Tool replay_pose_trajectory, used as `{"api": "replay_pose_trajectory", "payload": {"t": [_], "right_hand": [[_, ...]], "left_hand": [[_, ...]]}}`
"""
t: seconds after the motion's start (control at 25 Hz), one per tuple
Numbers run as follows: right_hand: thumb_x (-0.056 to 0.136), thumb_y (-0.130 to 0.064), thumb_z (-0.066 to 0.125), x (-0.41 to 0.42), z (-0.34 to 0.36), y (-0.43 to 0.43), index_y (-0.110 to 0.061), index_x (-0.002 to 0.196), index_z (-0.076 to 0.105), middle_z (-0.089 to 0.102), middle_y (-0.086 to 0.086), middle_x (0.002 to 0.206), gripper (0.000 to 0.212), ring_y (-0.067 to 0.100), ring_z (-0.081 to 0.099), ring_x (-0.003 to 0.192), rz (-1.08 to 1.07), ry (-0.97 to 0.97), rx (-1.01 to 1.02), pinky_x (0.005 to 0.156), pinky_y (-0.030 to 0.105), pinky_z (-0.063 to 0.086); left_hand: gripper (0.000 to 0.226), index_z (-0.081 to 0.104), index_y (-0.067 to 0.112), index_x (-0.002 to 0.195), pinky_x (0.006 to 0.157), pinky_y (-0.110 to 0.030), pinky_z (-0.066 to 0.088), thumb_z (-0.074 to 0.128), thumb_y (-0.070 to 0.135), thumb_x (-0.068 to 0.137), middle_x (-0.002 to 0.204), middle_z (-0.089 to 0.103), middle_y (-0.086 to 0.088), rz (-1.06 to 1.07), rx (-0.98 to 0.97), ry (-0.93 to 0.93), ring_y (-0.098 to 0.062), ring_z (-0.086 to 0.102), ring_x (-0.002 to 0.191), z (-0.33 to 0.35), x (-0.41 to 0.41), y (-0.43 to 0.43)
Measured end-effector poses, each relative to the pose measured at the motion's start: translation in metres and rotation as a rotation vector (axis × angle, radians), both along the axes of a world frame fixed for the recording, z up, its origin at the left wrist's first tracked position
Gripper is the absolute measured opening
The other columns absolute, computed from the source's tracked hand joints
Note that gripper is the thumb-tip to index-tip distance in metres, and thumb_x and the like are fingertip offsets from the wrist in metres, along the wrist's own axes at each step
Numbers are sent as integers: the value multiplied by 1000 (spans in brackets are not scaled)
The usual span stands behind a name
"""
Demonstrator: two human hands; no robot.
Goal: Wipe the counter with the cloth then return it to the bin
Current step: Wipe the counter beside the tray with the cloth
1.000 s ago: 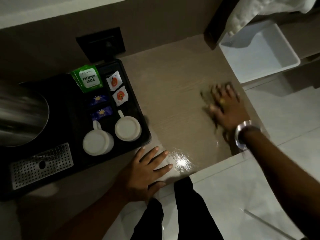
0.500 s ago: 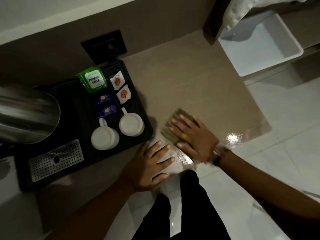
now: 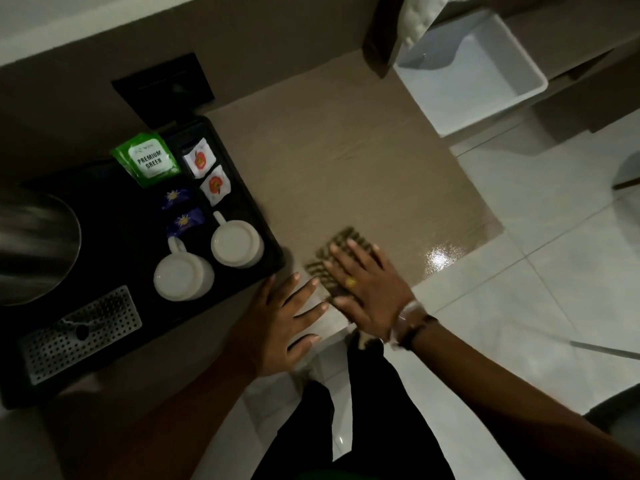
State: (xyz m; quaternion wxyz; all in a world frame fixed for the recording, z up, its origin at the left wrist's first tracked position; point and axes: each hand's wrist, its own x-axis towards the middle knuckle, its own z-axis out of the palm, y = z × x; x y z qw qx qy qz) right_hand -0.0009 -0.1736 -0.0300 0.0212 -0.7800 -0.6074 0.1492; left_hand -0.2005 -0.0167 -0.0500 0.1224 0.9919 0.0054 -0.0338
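Observation:
A small dark olive ribbed cloth (image 3: 327,256) lies flat on the brown wood-grain counter (image 3: 346,161), near its front edge. My right hand (image 3: 367,289) presses flat on the cloth with fingers spread, covering most of it. My left hand (image 3: 277,317) rests flat on the counter's front edge just left of the right hand, fingers apart, holding nothing. The white plastic bin (image 3: 533,72) stands beyond the counter's right end, at the top right, with nothing visible inside it.
A black tray (image 3: 273,251) to the left holds two upturned white cups (image 3: 183,275), tea and sugar sachets (image 3: 149,161) and a steel kettle (image 3: 34,244). A white towel (image 3: 419,15) hangs above the bin. A wet glare spot (image 3: 438,259) shines near the counter's right front corner.
My right hand slid the cloth from the counter's right side leftward and toward the front edge, stopping beside the left hand. The left hand stayed in place.

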Motion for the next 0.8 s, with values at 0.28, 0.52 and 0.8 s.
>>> {"api": "replay_pose_trajectory", "payload": {"t": [0.28, 0.52, 0.8], "right_hand": [[98, -62, 17, 127, 13, 35, -28, 161, 20, 13, 5, 171, 71, 32, 6, 157, -708, -20, 28, 125, 54, 4], [97, -63, 27, 39, 2, -27, -24, 155, 36, 35, 7, 163, 71, 34, 30, 151, -72, -33, 2, 119, 51, 16], [97, -69, 16, 162, 11, 115, -28, 162, 15, 9, 3, 171, 76, 30, 2, 158, -544, -40, -5, 126, 53, 2]], "left_hand": [[56, 56, 29, 145, 113, -64, 29, 50, 55, 95, 164, 37, -11, 10, -1, -5, -40, 36, 146, -1, 2, 0], [56, 55, 29, 145, 113, -65, 30, 50, 55, 96, 164, 37, -10, -2, 5, -34, -39, 32, 149, -4, -2, 0], [58, 50, 31, 150, 119, -61, 18, 51, 55, 98, 168, 29, -8, -1, 6, -19, -37, 25, 153, -6, -2, -1]]}}
